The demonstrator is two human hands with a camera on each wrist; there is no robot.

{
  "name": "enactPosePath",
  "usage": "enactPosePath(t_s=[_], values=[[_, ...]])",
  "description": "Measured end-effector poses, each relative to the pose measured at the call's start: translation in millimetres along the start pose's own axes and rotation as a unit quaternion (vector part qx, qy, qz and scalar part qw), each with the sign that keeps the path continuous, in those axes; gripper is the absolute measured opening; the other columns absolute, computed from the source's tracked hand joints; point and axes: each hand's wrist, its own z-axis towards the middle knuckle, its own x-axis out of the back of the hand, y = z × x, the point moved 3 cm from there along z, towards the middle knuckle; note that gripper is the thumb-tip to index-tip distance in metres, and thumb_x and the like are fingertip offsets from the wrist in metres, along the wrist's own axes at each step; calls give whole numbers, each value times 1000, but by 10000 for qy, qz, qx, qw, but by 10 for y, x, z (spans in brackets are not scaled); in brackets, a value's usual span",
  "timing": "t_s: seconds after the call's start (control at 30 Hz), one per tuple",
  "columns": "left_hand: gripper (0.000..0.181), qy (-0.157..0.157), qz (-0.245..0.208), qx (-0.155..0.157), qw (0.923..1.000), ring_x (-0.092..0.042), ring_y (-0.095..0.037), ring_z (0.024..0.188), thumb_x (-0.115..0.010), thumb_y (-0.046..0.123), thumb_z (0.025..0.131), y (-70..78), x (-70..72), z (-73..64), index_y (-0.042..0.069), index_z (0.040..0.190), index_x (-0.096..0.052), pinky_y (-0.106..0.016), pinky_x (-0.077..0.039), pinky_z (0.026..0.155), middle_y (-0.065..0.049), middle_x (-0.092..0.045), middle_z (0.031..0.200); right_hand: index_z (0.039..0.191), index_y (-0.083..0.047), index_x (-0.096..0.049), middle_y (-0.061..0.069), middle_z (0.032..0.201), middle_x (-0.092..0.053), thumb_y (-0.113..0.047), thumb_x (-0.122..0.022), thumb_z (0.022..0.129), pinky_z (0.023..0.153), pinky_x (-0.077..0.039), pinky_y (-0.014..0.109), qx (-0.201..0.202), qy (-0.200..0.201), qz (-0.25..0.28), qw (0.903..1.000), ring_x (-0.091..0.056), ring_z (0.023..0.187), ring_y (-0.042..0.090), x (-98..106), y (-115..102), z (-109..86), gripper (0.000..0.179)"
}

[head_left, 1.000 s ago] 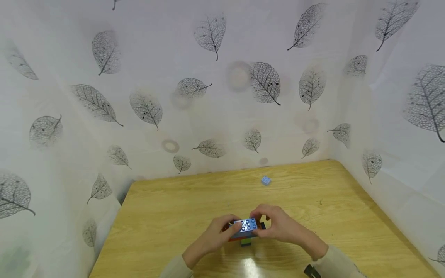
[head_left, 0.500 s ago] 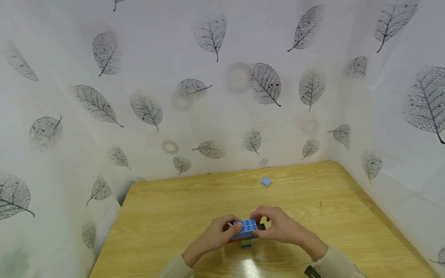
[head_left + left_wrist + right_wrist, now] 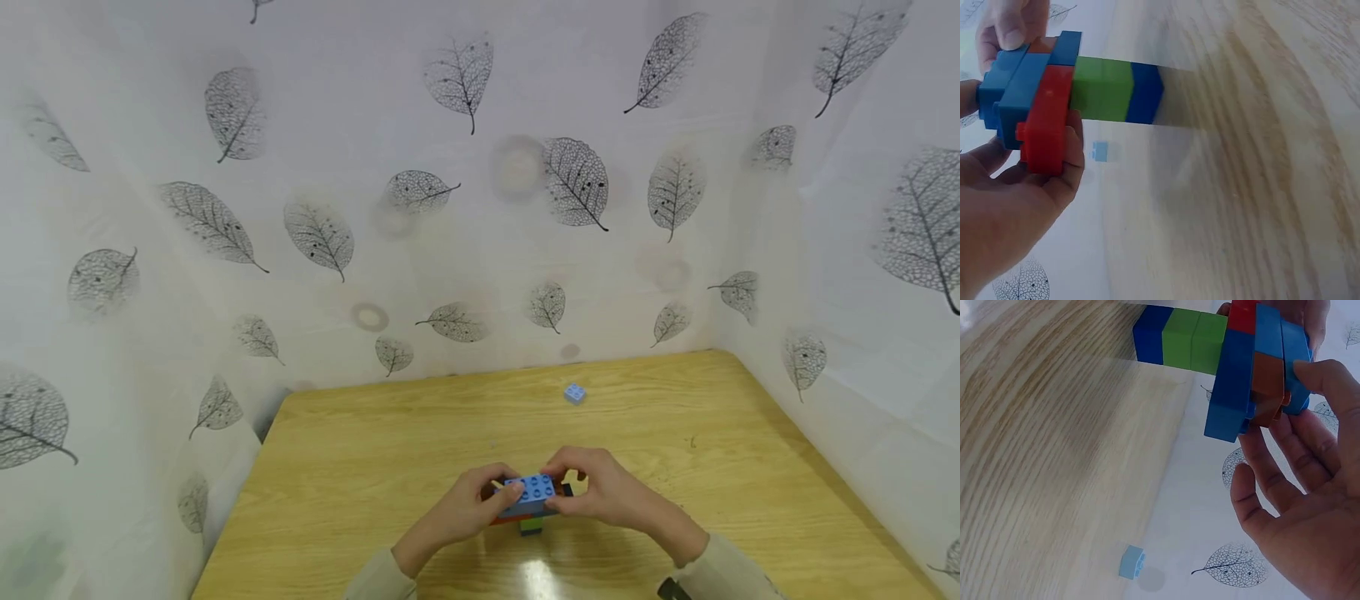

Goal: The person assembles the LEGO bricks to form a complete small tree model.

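Note:
Both hands hold a stack of toy building bricks at the near middle of the table. A blue brick (image 3: 537, 503) with round studs tops it. Below come another blue brick and an orange brick (image 3: 1267, 387), then a red brick (image 3: 1050, 119) beside a dark blue brick (image 3: 1232, 387). A narrow column of green bricks (image 3: 1191, 340) on a dark blue brick (image 3: 1144, 94) supports these. My left hand (image 3: 459, 507) grips the left end, fingers curled round the red brick and thumb on the top brick. With thumb and fingers, my right hand (image 3: 611, 493) pinches the top brick's right end.
A small light blue brick (image 3: 574, 393) lies alone toward the back of the wooden table (image 3: 375, 450). Pale sheeting (image 3: 465, 250) with a leaf print hangs behind the table and along both sides.
The hands keep the same hold on the stack. The bright glare on the top blue brick has faded, and the head view has shifted slightly.

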Motion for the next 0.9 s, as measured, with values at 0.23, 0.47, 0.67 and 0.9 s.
enactPosePath(t_s=[0.23, 0.47, 0.67, 0.9], values=[[28, 323, 324, -167, 9988, -60, 0, 83, -61, 32, 107, -9, -27, -45, 11, 125, -69, -21, -53, 72, -6, -73, 107, 115, -26, -70, -13, 105, -72, -27, -81, 95, 77, -53, 37, 10, -74, -80, 9999, -63, 94, 2, 6, -16, 13, 23], [37, 419, 696, -650, 9946, -56, 3, 77, -76, 28, 97, 34, -36, -70, 11, 128, -68, -20, -54, 67, -4, -71, 99, 120, -24, -72, -12, 106, -73, -33, -81, 94, 79, -53, 32, -86, -122, -199, 9997, -63, 95, 4, 61, -37, 32, 29], [38, 459, 768, -577, 9943, -57, 3, 81, -78, 30, 97, 29, -31, -67, 13, 129, -68, -21, -56, 71, -2, -72, 103, 129, -21, -71, -3, 118, -75, -37, -77, 97, 83, -54, 36, -460, 176, -120, 9987, -68, 104, 19, 177, 68, 85, 36], [40, 398, 786, -535, 9947, -59, 3, 83, -78, 31, 97, 7, -33, -74, 14, 131, -67, -21, -56, 73, -2, -73, 107, 130, -15, -71, 1, 121, -74, -35, -75, 99, 82, -53, 31, -878, 880, -386, 9915, -67, 104, 27, 350, 352, 183, 37]])
